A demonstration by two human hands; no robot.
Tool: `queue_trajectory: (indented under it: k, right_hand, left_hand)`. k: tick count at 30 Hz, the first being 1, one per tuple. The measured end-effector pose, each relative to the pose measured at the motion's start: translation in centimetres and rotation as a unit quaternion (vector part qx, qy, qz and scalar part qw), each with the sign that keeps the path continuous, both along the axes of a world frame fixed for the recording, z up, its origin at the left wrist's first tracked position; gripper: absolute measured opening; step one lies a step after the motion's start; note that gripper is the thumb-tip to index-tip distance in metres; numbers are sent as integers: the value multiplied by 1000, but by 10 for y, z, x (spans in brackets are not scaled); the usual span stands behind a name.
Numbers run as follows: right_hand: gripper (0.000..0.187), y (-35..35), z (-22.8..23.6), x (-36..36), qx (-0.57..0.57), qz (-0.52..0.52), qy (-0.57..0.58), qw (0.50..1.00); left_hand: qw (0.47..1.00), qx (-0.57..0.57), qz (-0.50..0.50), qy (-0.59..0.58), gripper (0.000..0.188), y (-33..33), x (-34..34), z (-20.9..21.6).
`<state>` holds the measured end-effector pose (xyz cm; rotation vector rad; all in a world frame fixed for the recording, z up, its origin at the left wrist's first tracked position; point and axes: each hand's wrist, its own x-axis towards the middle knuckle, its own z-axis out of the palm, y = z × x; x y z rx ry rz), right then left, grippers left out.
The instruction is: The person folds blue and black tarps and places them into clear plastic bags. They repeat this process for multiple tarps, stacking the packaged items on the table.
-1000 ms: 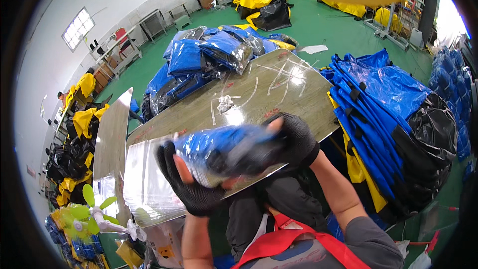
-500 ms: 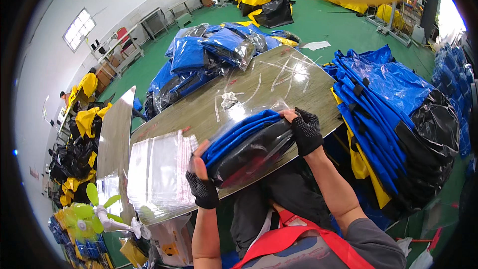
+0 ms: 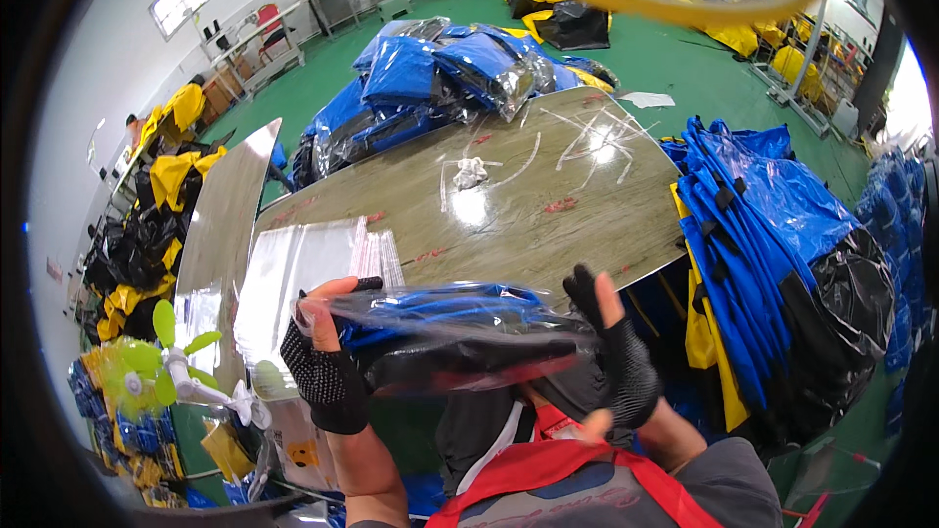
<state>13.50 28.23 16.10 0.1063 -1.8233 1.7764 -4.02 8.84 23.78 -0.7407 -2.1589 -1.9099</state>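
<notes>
Left hand (image 3: pixel 328 364) pinches plastic-bagged blue-black bundle (image 3: pixel 469 347); right hand (image 3: pixel 631 369) spread at its right end, contact unclear.

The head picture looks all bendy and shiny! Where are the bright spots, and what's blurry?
Head view: white glare on the table, shine on the stack of clear bags; head view: the wrapped bundle and right hand look a bit smeared, and the yellow band up top is soft; head view: the room curves toward a dark rim.
</notes>
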Motion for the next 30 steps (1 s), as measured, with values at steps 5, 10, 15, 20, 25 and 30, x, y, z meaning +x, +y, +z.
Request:
queue_trajectory:
  k: [5,10,15,20,25,30]
  right_hand:
    - [56,14,-36,-36,69,-208,-102,970]
    - [24,7,-3,-45,-74,-95,-100,988]
    - [17,3,40,-19,-81,-117,49,989]
    - [14,3,38,-26,-103,-256,51,960]
    - [25,59,-85,-103,40,-321,-135,936]
    - [22,64,-158,-134,168,-344,-225,896]
  left_hand:
    - [997,-44,40,58,54,-10,-4,-21]
    - [962,-41,257,82,46,-60,28,-103]
    - [884,-117,331,308,44,-91,19,-78]
    - [974,142,151,-89,33,-65,19,-47]
    - [976,74,-5,-204,29,-20,-42,-130]
    - [962,3,74,-261,36,3,-114,-272]
